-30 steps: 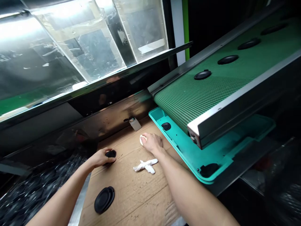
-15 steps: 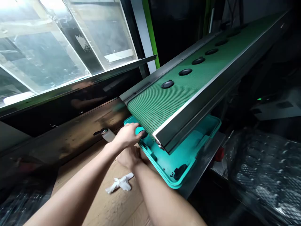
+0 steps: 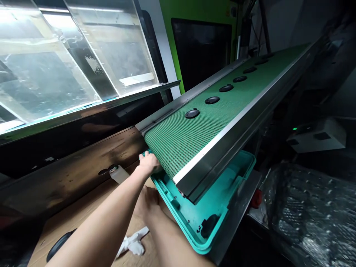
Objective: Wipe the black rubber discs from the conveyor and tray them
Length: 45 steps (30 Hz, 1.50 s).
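My left hand (image 3: 149, 163) is at the near left corner of a teal plastic tray (image 3: 191, 239), just below the end of a green conveyor belt (image 3: 169, 148). Its fingers are curled, and what they hold, if anything, is hidden. My right hand (image 3: 147, 198) is lower, beside the tray's left edge and over the cardboard; its fingers look closed and are mostly out of sight. A black round disc (image 3: 192, 113) lies nearest the belt's end, with several more in a line behind it. Another black round part (image 3: 59, 244) rests on the cardboard, partly covered by my left forearm.
The conveyor's metal side rail (image 3: 219, 148) overhangs the tray. White crumpled paper (image 3: 135, 243) lies on the cardboard surface (image 3: 91, 207), near a small white container (image 3: 119, 173). To the right is a clear plastic-wrapped stack (image 3: 308, 211); a clear-panelled guard (image 3: 111, 48) stands at left.
The view has shifted, showing more cardboard at lower left. My left hand has moved to the tray's left corner; the black disc seen at its fingertips is now out of sight.
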Each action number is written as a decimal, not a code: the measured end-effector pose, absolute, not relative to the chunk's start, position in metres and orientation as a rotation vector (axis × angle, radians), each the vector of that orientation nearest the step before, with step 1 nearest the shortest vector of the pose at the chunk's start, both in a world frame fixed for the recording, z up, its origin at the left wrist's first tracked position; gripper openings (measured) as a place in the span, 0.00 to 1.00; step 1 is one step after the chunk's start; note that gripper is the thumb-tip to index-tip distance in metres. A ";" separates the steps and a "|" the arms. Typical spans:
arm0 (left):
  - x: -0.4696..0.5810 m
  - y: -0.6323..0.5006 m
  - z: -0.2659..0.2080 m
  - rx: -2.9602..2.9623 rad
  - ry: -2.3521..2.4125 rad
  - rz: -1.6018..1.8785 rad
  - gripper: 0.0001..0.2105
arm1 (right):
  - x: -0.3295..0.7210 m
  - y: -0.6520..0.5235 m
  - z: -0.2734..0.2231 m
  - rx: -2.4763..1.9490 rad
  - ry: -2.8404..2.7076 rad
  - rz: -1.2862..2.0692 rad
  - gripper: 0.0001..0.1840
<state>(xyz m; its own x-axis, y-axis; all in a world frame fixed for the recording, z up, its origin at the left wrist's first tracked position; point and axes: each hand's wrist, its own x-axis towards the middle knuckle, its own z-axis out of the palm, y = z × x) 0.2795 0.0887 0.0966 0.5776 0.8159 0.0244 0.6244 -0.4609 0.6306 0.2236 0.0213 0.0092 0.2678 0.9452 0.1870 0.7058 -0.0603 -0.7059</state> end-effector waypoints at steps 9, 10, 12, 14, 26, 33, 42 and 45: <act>0.171 0.103 0.137 1.727 1.163 0.861 0.13 | 0.219 0.023 0.002 -1.898 -1.454 0.288 0.19; 0.147 0.095 0.134 1.528 1.087 0.874 0.10 | 0.219 0.024 0.001 -1.905 -1.457 0.290 0.19; 0.098 0.072 0.117 1.081 0.979 0.952 0.02 | 0.217 0.024 0.001 -1.923 -1.470 0.296 0.19; 0.055 0.045 0.094 0.759 0.951 1.046 0.05 | 0.215 0.022 -0.001 -1.945 -1.476 0.305 0.19; -0.031 0.007 0.026 0.682 0.779 1.148 0.15 | 0.152 -0.002 0.020 -1.572 -1.371 0.268 0.21; -0.052 0.011 0.031 0.592 0.468 0.888 0.16 | 0.116 -0.012 0.021 -1.224 -1.343 0.535 0.26; -0.050 0.004 0.029 0.767 0.658 0.914 0.19 | 0.105 -0.021 0.019 -1.243 -1.556 0.475 0.23; -0.050 0.005 0.029 0.735 0.567 0.916 0.18 | 0.099 -0.023 0.017 -1.329 -1.473 0.401 0.24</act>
